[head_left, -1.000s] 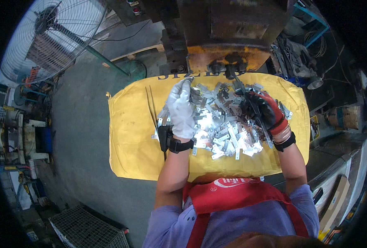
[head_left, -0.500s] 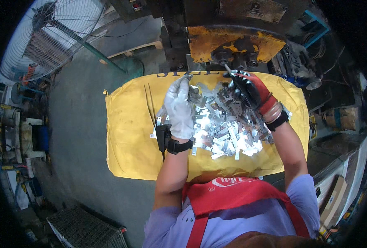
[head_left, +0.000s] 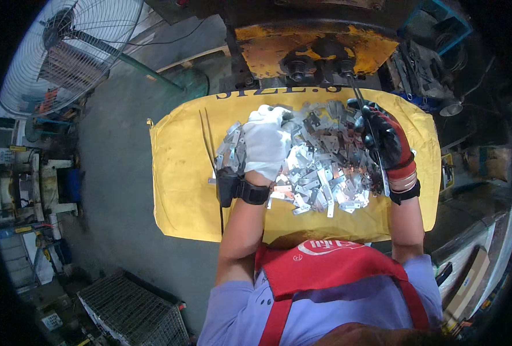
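Small flat metal plates with holes (head_left: 319,179) lie in a loose heap on a yellow sack (head_left: 181,173). My left hand (head_left: 264,141), in a white glove, rests over the heap's left part, its fingers curled in. Metal plates show right beside its fingertips, but what those fingers hold is hidden. At the right of the heap, my right hand (head_left: 383,135) wears a red and black glove. It is closed around long, thin metal tweezers (head_left: 373,135), whose tips point away toward the machine and whose other end lies along my wrist.
Beyond the sack stands a machine with a worn yellow-orange front (head_left: 319,49). A large fan (head_left: 66,52) is at the far left. A wire crate (head_left: 135,308) sits on the floor at the near left. Tools lie at the right, near a lamp (head_left: 452,108).
My left hand has come slightly nearer and right, its fingers now curled down into the plates. My right hand has moved right and back from the machine, and the tweezers have swung more upright.
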Tool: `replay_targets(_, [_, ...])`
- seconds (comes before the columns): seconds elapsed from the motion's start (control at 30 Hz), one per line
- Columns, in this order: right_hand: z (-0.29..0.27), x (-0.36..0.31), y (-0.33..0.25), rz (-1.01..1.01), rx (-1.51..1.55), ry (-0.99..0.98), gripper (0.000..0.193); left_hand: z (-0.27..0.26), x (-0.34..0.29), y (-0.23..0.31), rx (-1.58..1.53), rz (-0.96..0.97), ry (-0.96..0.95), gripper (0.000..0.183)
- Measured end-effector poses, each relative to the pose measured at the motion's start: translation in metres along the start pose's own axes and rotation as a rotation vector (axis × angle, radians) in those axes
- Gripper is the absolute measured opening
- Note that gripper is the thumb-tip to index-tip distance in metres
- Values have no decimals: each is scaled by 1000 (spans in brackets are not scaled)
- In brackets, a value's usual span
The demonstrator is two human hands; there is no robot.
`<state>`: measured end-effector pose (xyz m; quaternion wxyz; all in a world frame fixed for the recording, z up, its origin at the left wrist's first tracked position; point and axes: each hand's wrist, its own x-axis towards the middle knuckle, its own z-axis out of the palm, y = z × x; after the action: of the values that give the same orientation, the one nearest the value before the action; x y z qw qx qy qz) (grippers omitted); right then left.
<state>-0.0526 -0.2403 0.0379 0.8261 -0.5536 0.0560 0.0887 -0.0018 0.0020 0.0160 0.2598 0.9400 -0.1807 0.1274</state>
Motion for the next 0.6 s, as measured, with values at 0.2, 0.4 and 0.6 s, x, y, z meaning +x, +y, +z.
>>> replay_targets(0.2, [-2, -7, -8, 26, 129, -21, 35, 3, 7, -4, -185, -31, -9, 19])
replay_targets(0.4, [-2, -16, -15, 41, 104, -10, 34, 6, 22, -10, -65, 181, -99, 32])
replay_targets(0.6, [-2, -18, -18, 61, 145, 5, 34, 11, 16, 3, 56, 178, -147, 23])
